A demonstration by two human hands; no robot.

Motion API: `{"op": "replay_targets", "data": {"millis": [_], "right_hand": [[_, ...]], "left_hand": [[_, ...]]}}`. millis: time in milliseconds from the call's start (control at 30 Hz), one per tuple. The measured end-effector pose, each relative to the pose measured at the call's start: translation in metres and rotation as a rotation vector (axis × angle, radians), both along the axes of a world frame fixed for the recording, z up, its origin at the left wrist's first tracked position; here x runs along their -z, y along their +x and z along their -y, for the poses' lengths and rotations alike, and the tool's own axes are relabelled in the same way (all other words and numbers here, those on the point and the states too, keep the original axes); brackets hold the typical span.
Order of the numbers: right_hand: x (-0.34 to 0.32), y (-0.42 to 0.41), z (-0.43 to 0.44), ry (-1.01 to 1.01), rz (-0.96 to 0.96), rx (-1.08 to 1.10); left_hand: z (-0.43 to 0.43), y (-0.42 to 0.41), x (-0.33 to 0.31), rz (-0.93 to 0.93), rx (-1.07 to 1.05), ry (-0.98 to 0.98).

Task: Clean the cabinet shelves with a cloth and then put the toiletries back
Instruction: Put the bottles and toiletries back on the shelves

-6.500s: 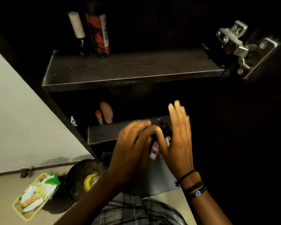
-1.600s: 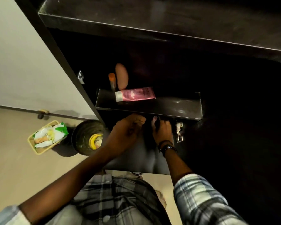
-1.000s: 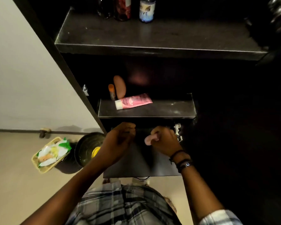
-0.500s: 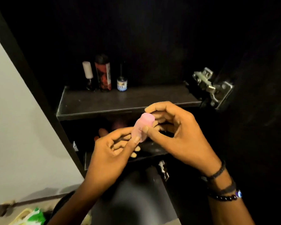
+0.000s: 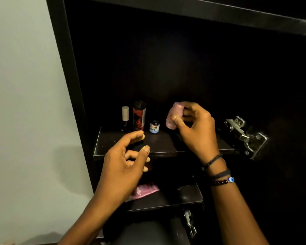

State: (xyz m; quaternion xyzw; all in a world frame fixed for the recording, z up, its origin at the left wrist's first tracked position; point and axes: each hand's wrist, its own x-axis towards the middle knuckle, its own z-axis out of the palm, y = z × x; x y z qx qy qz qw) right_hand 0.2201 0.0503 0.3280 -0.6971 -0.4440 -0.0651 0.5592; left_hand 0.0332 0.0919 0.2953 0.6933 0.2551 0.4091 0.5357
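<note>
My right hand (image 5: 194,128) grips a small pink bottle (image 5: 173,115), upright, just above the back of the dark upper shelf (image 5: 117,147), to the right of a small blue-labelled bottle (image 5: 154,126). A red and black can (image 5: 139,115) and a dark bottle with a white cap (image 5: 125,117) stand at the shelf's back left. My left hand (image 5: 125,165) hovers in front of the shelf edge, fingers loosely curled, holding nothing. A pink tube (image 5: 145,190) lies on the lower shelf (image 5: 184,197), partly hidden by my left wrist.
A metal door hinge (image 5: 245,135) juts from the cabinet's right side, close to my right wrist. A second hinge (image 5: 189,221) sits lower down. The cabinet's left wall (image 5: 69,76) borders a pale room wall. The cabinet interior is very dark.
My left hand has let go of the pink bottle and dropped back. My right hand carried the bottle up and onto the upper shelf area beside the blue-labelled bottle.
</note>
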Motion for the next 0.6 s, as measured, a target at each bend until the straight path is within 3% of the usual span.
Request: {"op": "replay_targets", "data": {"millis": [600], "right_hand": [[0.009, -0.008, -0.004, -0.102, 0.069, 0.082]], "left_hand": [[-0.01, -0.012, 0.006, 0.029, 0.055, 0.009]]}}
